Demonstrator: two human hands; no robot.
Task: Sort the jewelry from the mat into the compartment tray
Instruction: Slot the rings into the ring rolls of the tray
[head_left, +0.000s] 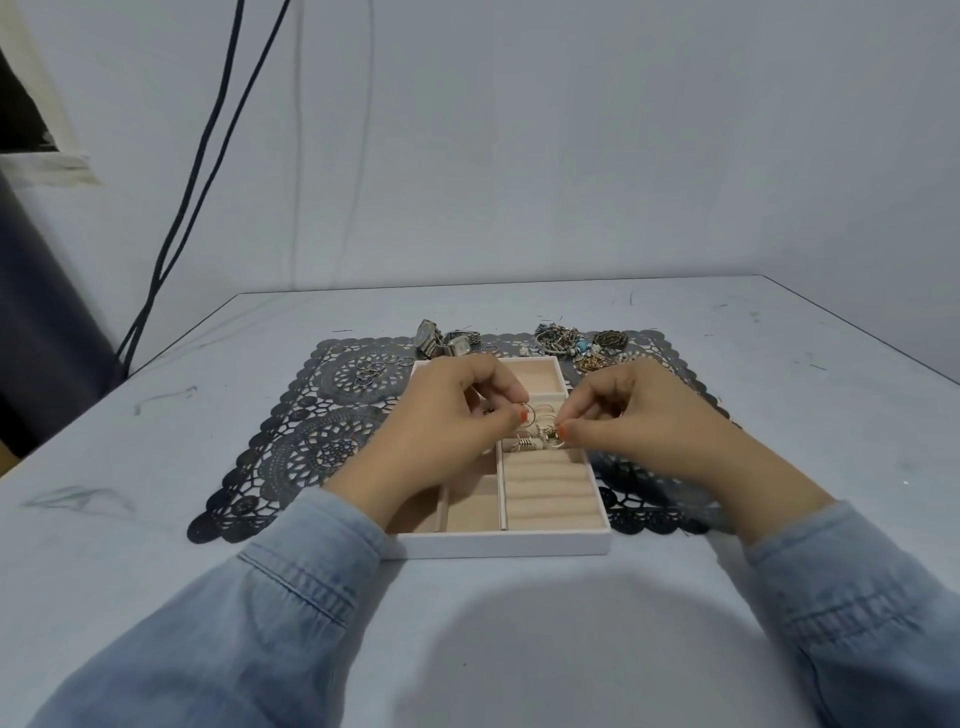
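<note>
Low in the frame two denim sleeves (291, 587) reach in over the white front wall of the compartment tray (498, 543), which sits on the dark lace mat (291, 441) at centre so that every piece is a short reach away. Its right side holds padded ring rolls (550, 493), mostly bare; a few seated rings (524, 445) stand in a slot further back. Just above them the left hand (452, 421) pinches a thin hoop (528, 415) between thumb and fingertip, while the right hand (644, 415) pinches a small ring (555, 437) low at the rolls, probably to press it into a groove. Both hands cover the tray's middle compartments, so what lies there cannot be told. Further back on the mat wait loose rings (372, 371) at left, watches (439, 339) and a tangled heap (576, 344) whose separate pieces are too small to make out.
</note>
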